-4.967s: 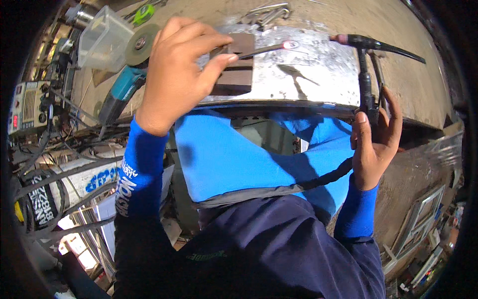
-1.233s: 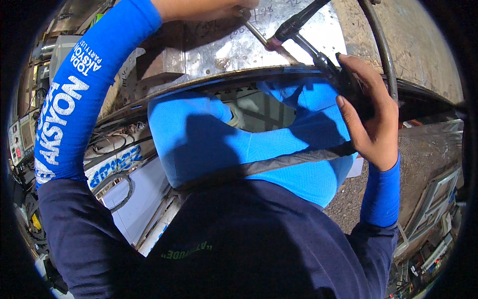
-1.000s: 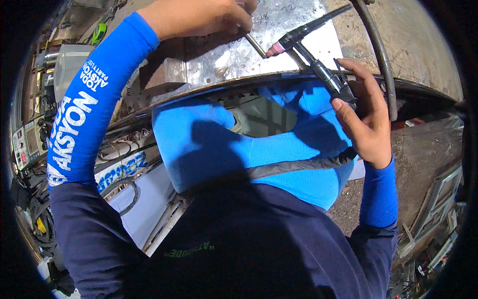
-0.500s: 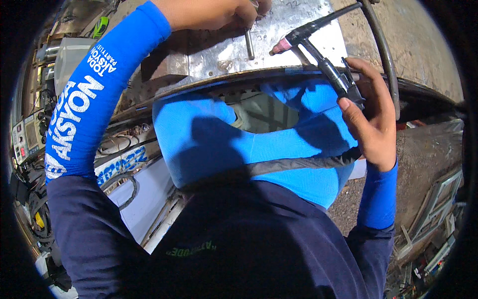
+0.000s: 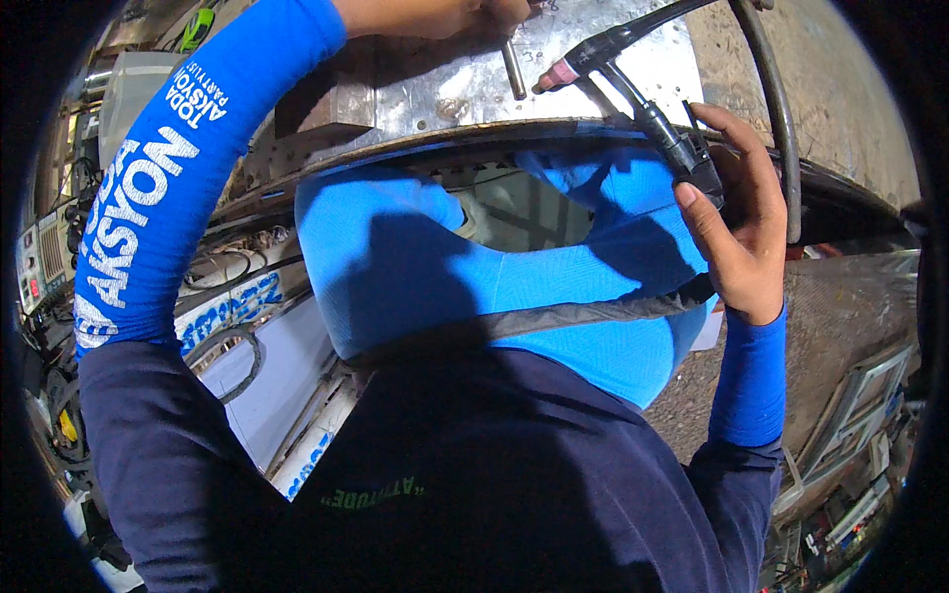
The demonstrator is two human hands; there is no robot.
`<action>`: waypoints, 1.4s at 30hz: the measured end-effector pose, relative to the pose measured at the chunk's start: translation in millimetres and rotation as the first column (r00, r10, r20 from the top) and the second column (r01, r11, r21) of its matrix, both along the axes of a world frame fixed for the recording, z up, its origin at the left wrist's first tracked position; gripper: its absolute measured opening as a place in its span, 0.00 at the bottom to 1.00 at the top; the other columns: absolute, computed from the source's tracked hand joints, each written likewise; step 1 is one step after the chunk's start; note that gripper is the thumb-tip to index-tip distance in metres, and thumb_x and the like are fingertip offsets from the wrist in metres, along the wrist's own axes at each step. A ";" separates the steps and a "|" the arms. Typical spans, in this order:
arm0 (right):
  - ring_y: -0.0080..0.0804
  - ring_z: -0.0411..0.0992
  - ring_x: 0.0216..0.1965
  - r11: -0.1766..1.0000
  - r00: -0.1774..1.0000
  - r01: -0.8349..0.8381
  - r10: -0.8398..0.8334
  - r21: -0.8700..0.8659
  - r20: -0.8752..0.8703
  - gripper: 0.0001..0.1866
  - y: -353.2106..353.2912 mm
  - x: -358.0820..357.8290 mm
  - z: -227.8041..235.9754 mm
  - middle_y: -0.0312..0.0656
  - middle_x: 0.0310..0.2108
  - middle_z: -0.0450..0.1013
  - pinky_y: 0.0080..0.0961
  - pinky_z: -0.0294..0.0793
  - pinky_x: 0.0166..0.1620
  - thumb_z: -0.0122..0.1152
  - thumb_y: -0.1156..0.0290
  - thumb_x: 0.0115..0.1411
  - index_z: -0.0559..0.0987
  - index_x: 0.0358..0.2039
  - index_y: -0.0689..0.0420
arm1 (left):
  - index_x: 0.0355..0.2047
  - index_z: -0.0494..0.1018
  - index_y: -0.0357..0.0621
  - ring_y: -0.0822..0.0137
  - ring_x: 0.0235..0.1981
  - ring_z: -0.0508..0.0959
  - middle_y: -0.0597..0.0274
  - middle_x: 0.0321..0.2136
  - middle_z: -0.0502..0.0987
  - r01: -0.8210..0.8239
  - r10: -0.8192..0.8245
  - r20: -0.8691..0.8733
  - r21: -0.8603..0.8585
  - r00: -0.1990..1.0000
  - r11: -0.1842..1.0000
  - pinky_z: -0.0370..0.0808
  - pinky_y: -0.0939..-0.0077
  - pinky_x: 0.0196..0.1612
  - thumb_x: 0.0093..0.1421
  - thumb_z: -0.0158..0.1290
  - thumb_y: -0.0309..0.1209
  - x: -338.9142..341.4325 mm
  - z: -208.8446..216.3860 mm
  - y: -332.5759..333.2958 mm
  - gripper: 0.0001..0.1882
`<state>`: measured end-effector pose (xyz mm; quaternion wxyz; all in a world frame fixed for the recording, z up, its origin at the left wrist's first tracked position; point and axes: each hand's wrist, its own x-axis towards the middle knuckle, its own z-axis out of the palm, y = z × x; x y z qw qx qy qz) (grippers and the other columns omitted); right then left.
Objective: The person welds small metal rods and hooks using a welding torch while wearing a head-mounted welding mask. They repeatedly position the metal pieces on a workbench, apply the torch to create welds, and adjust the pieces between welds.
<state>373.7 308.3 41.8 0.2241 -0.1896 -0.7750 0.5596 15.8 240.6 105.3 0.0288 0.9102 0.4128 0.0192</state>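
Observation:
My left hand (image 5: 484, 14) is at the top edge over the metal plate (image 5: 445, 94), its fingers closed around the upper end of a short metal rod (image 5: 514, 71). Part of that hand is cut off by the frame. The rod slants down toward me, its lower end beside the pink nozzle (image 5: 560, 73) of a black TIG welding torch (image 5: 664, 138). My right hand (image 5: 748, 222) grips the torch handle at the table's near edge, thumb on the near side and fingers behind. The torch's long black back cap points up and right.
A bent metal bar (image 5: 771, 109) curves over the table edge to the right. A dark block (image 5: 331, 104) sits on the plate's left. The grey torch cable sleeve (image 5: 563, 316) crosses my blue-clad lap. A control box (image 5: 44, 259) stands far left; metal frames (image 5: 855, 405) lie lower right.
My left hand and the rod have shifted right, bringing the rod's lower end closer to the torch nozzle. The rod leans more. My right hand keeps its grip on the torch, nearly still.

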 end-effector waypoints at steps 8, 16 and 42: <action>0.37 0.69 0.67 0.997 0.999 -0.037 0.038 0.075 -0.012 0.31 -3.8 -3.6 -0.7 0.49 0.65 0.71 0.36 0.64 0.71 0.64 0.80 0.64 0.70 0.68 0.65 | 0.24 0.83 0.48 0.54 0.49 0.73 0.61 0.39 0.78 0.034 -0.037 0.036 0.073 0.999 0.997 0.68 0.55 0.56 0.53 0.60 0.29 2.4 -2.8 0.4 0.03; 0.37 0.70 0.66 0.996 0.998 -0.062 0.064 0.063 -0.020 0.31 -6.2 -4.4 -0.3 0.49 0.64 0.71 0.35 0.64 0.71 0.63 0.81 0.64 0.70 0.68 0.65 | 0.24 0.82 0.48 0.52 0.49 0.73 0.61 0.39 0.78 0.023 -0.023 -0.016 0.061 1.000 0.998 0.68 0.55 0.57 0.51 0.60 0.29 3.9 -1.2 -0.2 0.03; 0.37 0.74 0.61 0.957 1.000 0.030 -0.027 0.290 -0.015 0.29 -16.2 -2.2 0.2 0.51 0.60 0.76 0.32 0.69 0.66 0.64 0.81 0.61 0.75 0.65 0.64 | 0.25 0.83 0.49 0.52 0.48 0.73 0.61 0.41 0.78 0.033 -0.033 0.007 0.022 0.999 0.999 0.67 0.54 0.56 0.47 0.62 0.29 1.8 -1.6 -3.9 0.03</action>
